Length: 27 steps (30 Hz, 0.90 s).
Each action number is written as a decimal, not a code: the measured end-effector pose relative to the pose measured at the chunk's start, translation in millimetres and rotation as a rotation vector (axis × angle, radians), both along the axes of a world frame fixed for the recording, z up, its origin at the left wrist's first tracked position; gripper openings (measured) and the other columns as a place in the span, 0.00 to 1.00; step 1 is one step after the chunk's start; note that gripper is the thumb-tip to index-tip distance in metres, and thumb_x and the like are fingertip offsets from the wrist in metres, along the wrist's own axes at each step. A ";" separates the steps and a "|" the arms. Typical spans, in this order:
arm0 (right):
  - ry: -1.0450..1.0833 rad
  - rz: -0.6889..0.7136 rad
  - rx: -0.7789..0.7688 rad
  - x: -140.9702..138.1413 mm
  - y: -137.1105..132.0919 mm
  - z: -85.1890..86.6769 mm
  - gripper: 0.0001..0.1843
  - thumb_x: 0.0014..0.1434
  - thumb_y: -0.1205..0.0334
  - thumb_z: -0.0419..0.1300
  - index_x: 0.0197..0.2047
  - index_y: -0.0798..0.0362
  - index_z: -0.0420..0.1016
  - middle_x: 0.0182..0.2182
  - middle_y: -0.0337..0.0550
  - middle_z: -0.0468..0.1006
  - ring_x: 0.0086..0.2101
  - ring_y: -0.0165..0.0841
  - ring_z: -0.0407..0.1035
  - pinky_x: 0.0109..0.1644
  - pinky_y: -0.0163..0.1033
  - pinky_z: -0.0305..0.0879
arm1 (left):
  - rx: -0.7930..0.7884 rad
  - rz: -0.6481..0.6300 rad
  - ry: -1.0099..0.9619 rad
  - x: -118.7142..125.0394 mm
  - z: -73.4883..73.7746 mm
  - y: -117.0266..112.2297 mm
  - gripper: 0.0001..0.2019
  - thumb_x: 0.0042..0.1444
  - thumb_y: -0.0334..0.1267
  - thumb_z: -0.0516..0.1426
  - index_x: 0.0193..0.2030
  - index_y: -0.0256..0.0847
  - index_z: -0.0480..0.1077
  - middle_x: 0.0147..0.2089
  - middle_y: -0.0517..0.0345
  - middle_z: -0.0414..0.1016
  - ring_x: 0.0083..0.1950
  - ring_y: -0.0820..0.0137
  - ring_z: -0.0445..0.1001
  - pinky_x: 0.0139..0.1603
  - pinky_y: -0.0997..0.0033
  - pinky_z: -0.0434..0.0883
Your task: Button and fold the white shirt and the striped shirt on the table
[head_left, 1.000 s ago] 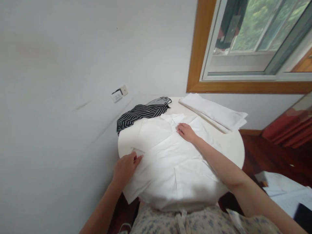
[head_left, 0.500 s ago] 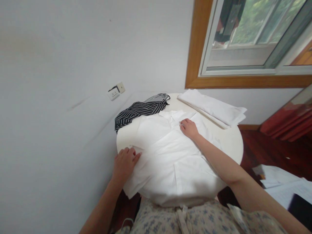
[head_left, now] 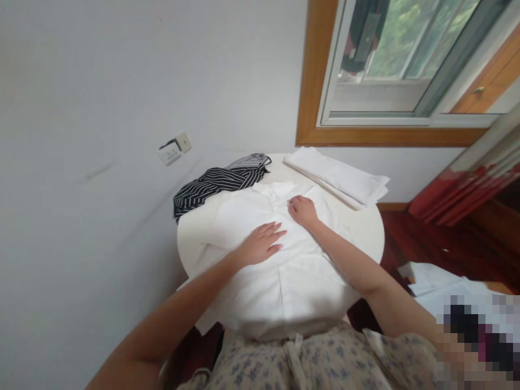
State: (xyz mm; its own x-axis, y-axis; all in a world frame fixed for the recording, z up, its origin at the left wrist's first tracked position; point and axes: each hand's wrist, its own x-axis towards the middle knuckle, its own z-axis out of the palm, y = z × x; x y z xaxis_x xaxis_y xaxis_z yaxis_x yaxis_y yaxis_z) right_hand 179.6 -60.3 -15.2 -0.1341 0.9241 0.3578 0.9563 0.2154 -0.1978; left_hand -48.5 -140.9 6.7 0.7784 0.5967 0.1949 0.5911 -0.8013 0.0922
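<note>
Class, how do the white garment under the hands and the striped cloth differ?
The white garment is plain; the striped cloth is black and grey with pale stripes. The white garment is spread out; the striped cloth lies bunched. The white garment covers far more of the table than the striped cloth. Both rest on it.

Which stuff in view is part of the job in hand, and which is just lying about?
In use:
White garment, spread out
Left hand, resting on it
Right hand, also on it
Round table, beneath

Apparently just lying about:
Striped garment, untouched
Folded white cloth, untouched
Papers, lower right
</note>
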 end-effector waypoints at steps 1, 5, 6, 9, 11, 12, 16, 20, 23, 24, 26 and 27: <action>-0.007 -0.010 -0.003 0.3 0.7 -0.9 0.19 0.66 0.56 0.46 0.52 0.53 0.71 0.52 0.53 0.73 0.52 0.43 0.65 0.58 0.50 0.55 | 0.013 -0.008 -0.007 1.8 -5.3 0.8 0.24 0.66 0.46 0.45 0.67 0.47 0.57 0.71 0.55 0.53 0.71 0.63 0.51 0.69 0.57 0.52; -0.058 0.019 -0.086 8.2 9.4 -6.5 0.27 0.67 0.48 0.43 0.63 0.49 0.62 0.65 0.51 0.58 0.64 0.45 0.50 0.64 0.58 0.45 | 0.047 -0.009 -0.022 0.3 -16.3 -0.4 0.24 0.67 0.46 0.43 0.68 0.49 0.54 0.72 0.55 0.49 0.72 0.64 0.47 0.71 0.56 0.48; -0.066 0.030 -0.121 12.6 12.7 -7.8 0.29 0.67 0.45 0.42 0.65 0.48 0.60 0.67 0.51 0.55 0.66 0.45 0.47 0.65 0.58 0.44 | 0.048 -0.011 -0.020 -0.9 -16.8 -0.8 0.24 0.67 0.47 0.43 0.69 0.49 0.54 0.72 0.55 0.49 0.72 0.63 0.47 0.71 0.56 0.48; -0.067 -0.002 -0.193 31.6 23.6 -10.5 0.34 0.66 0.40 0.38 0.68 0.48 0.55 0.68 0.50 0.50 0.67 0.46 0.43 0.66 0.60 0.41 | 0.039 -0.019 -0.006 -4.1 -15.8 -1.8 0.25 0.67 0.48 0.44 0.69 0.50 0.53 0.72 0.55 0.49 0.72 0.63 0.47 0.71 0.56 0.48; -0.067 -0.051 -0.201 46.7 30.7 -11.8 0.36 0.66 0.39 0.37 0.68 0.50 0.55 0.68 0.52 0.50 0.67 0.47 0.43 0.66 0.59 0.41 | 0.036 -0.021 -0.004 -5.9 -14.5 -3.1 0.25 0.67 0.48 0.44 0.69 0.50 0.53 0.72 0.55 0.49 0.72 0.63 0.48 0.71 0.56 0.48; -0.071 -0.064 -0.197 53.9 33.9 -12.5 0.36 0.66 0.40 0.37 0.68 0.51 0.55 0.68 0.53 0.50 0.67 0.47 0.43 0.66 0.58 0.42 | 0.036 -0.020 -0.007 -6.7 -14.0 -4.0 0.25 0.66 0.49 0.44 0.69 0.50 0.53 0.72 0.56 0.49 0.72 0.63 0.48 0.71 0.56 0.48; -0.092 -0.089 -0.160 72.8 44.7 -15.0 0.36 0.65 0.40 0.39 0.68 0.53 0.57 0.67 0.56 0.52 0.66 0.48 0.46 0.66 0.56 0.45 | 0.052 -0.017 -0.019 -10.0 -12.7 -8.0 0.25 0.66 0.49 0.45 0.69 0.51 0.53 0.72 0.56 0.50 0.72 0.63 0.49 0.71 0.57 0.48; -0.086 -0.157 -0.137 75.7 52.3 -15.7 0.35 0.66 0.42 0.40 0.67 0.55 0.58 0.66 0.58 0.56 0.65 0.48 0.48 0.65 0.54 0.47 | 0.062 -0.008 -0.019 -13.5 -12.2 -12.8 0.25 0.66 0.50 0.45 0.69 0.52 0.52 0.72 0.57 0.50 0.72 0.64 0.49 0.71 0.57 0.47; -0.078 -0.161 -0.098 73.7 54.3 -11.9 0.33 0.66 0.45 0.42 0.66 0.55 0.61 0.64 0.60 0.58 0.64 0.49 0.51 0.65 0.53 0.48 | 0.056 0.005 -0.005 -15.2 -12.5 -16.1 0.26 0.66 0.50 0.45 0.69 0.52 0.51 0.72 0.57 0.49 0.72 0.64 0.48 0.71 0.56 0.47; -0.073 -0.163 -0.073 72.8 53.5 -9.5 0.31 0.66 0.46 0.43 0.65 0.56 0.62 0.64 0.60 0.59 0.63 0.49 0.52 0.65 0.53 0.48 | 0.054 0.009 -0.001 -15.5 -12.9 -16.9 0.26 0.66 0.50 0.45 0.69 0.53 0.51 0.72 0.57 0.49 0.72 0.64 0.48 0.71 0.56 0.47; -0.069 -0.152 -0.004 71.1 48.4 -3.5 0.28 0.67 0.51 0.43 0.63 0.57 0.64 0.63 0.59 0.61 0.63 0.47 0.54 0.65 0.54 0.46 | 0.057 0.015 -0.002 -15.7 -13.7 -17.7 0.26 0.66 0.51 0.44 0.69 0.53 0.51 0.72 0.57 0.49 0.72 0.64 0.49 0.71 0.56 0.47; -0.073 -0.126 0.031 70.3 43.4 -0.4 0.26 0.67 0.53 0.43 0.62 0.57 0.66 0.63 0.58 0.61 0.63 0.46 0.53 0.65 0.55 0.45 | 0.060 0.017 -0.004 -15.6 -14.1 -17.9 0.26 0.66 0.51 0.45 0.69 0.53 0.51 0.72 0.57 0.49 0.72 0.64 0.49 0.71 0.56 0.47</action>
